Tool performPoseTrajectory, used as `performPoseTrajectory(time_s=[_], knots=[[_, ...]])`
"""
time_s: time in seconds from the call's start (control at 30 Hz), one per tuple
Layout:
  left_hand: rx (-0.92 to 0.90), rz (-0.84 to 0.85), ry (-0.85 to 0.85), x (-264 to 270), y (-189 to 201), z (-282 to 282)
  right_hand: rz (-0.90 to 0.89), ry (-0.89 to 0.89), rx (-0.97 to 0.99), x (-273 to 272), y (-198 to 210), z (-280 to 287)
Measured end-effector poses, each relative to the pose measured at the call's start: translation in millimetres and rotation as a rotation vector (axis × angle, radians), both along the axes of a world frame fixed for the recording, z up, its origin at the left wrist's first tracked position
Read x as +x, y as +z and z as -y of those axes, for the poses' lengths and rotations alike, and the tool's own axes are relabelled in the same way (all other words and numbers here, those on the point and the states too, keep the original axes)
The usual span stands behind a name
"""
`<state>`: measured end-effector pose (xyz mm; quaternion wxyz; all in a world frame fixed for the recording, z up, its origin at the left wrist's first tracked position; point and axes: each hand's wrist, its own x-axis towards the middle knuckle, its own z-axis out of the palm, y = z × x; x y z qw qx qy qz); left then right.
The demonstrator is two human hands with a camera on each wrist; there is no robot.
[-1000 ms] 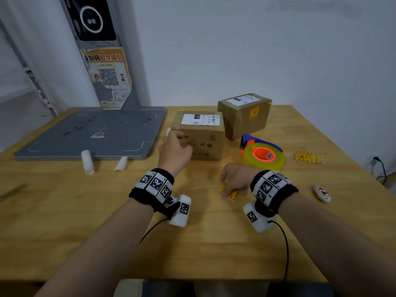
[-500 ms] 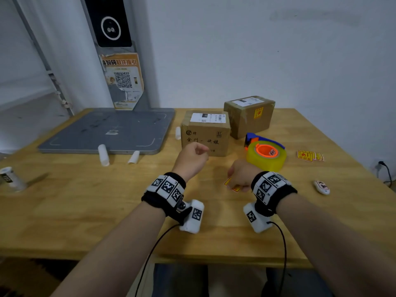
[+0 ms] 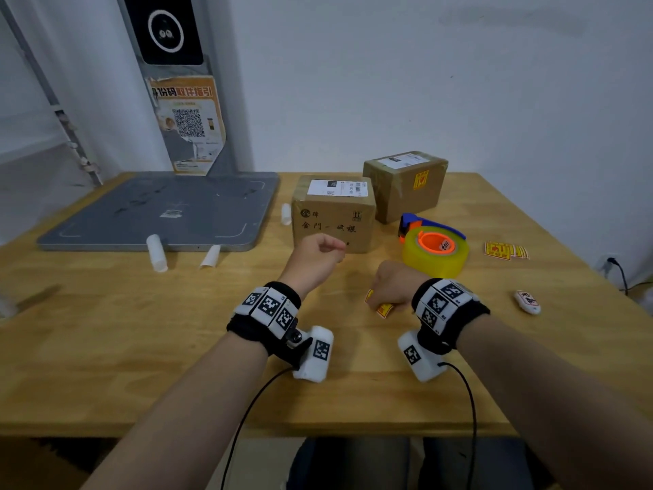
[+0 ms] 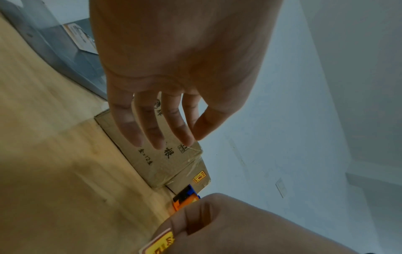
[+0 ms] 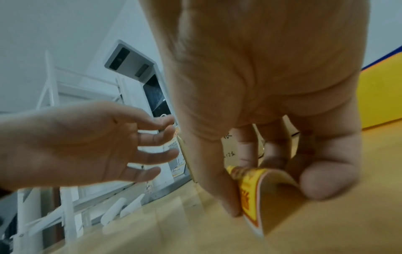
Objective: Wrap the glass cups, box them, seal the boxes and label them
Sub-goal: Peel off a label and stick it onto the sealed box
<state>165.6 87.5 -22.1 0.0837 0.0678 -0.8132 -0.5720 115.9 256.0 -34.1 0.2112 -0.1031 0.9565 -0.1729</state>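
Two taped cardboard boxes stand at the table's middle back. The near box point(image 3: 334, 213) carries a white shipping label on top. The far box point(image 3: 406, 185) also shows a yellow sticker on its side. My left hand point(image 3: 328, 251) hovers just in front of the near box, fingers relaxed and apart, holding nothing. My right hand point(image 3: 383, 295) is low over the table to its right. It pinches a curled yellow label point(image 5: 250, 192) between thumb and fingers. No glass cups are visible.
A yellow tape roll in a blue and orange dispenser point(image 3: 436, 249) sits right of the boxes. Spare yellow labels point(image 3: 505, 250) and a small white object point(image 3: 527, 301) lie at the right. A grey platform point(image 3: 159, 210) with white paper rolls point(image 3: 157, 252) in front of it fills the back left.
My left hand has come off the near box and drawn back toward my right hand, its fingers loosening. The right hand has stayed on the yellow label.
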Motion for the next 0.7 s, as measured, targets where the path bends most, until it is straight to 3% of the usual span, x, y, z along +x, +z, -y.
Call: performPoseTrajectory(time_s=[0.2,0.47,0.7], knots=[[0.093,0.092,-0.035,-6.7,-10.4,2.8,0.025,-0.036,-0.208,-7.1,-0.2,-16.6],[0.241,0.158,-0.211,-30.0,-19.8,6.1,0.053,-0.253,-1.201,-34.7,0.6,0.1],[0.351,0.126,-0.216,-59.9,-35.1,16.2,0.007,-0.336,-1.511,-52.8,-15.2,20.7]])
